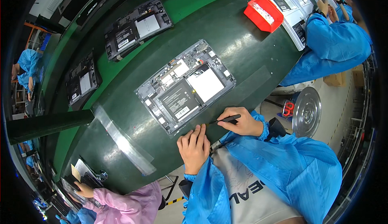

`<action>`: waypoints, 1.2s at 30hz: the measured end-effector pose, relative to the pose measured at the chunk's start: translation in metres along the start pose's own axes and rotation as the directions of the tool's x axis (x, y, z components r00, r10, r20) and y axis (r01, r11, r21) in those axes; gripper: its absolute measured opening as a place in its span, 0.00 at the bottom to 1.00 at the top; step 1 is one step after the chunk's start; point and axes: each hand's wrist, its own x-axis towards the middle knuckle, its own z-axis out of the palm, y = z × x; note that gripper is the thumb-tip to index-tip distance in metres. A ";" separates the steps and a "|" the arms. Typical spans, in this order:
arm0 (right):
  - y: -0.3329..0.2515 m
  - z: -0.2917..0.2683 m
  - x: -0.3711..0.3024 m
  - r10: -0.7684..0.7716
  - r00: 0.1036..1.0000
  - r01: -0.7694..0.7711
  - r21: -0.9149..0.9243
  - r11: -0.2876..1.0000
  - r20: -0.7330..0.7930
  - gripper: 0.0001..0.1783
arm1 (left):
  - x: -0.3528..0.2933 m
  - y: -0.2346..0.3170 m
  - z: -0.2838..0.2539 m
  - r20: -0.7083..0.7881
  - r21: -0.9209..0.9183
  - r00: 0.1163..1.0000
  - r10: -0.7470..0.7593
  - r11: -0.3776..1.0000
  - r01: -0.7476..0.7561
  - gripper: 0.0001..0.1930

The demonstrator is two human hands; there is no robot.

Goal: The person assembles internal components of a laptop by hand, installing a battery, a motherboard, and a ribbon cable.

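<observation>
An opened tablet [186,86] lies near the bench [226,30] edge closest to the person. The left hand [195,145] rests flat on the bench, fingers together, holding nothing. The right hand [239,122] pinches a black tool [224,120], tip toward the tablet's near corner.

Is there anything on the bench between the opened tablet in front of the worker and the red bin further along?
No. In the head view, only bare dark green bench top lies between the opened tablet and the red bin; nothing rests on that stretch.
</observation>
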 end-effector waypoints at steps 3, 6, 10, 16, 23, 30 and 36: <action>0.001 0.004 0.001 -0.133 0.990 0.128 -0.084 0.988 -0.051 0.09 | 0.012 0.001 0.003 -0.019 -0.005 1.000 -0.018 1.000 0.018 0.19; 0.003 0.004 -0.004 -0.196 0.981 0.194 -0.086 0.977 -0.007 0.11 | 0.023 0.000 0.004 -0.034 -0.004 0.999 -0.013 1.000 0.013 0.18; -0.012 -0.011 -0.001 -0.251 0.961 0.256 0.030 0.966 -0.118 0.14 | 0.028 -0.004 0.001 -0.030 -0.008 0.999 0.032 0.999 -0.032 0.20; -0.014 -0.083 0.078 -0.355 0.929 0.368 0.176 0.913 -0.102 0.07 | 0.036 0.007 -0.017 -0.111 -0.018 0.994 0.010 1.000 -0.012 0.18; 0.039 -0.100 0.220 -0.195 0.977 0.212 0.394 0.894 -0.084 0.33 | 0.164 0.021 0.016 -0.210 -0.112 0.972 -0.105 0.990 0.082 0.23; 0.048 -0.083 0.218 -0.139 0.981 0.170 0.254 0.952 -0.136 0.29 | 0.179 0.019 0.042 -0.154 -0.063 0.988 0.013 0.998 -0.023 0.21; 0.039 -0.082 0.222 -0.202 0.977 0.213 0.197 0.957 -0.073 0.24 | 0.180 0.023 0.045 -0.179 0.135 0.975 0.128 0.985 -0.105 0.18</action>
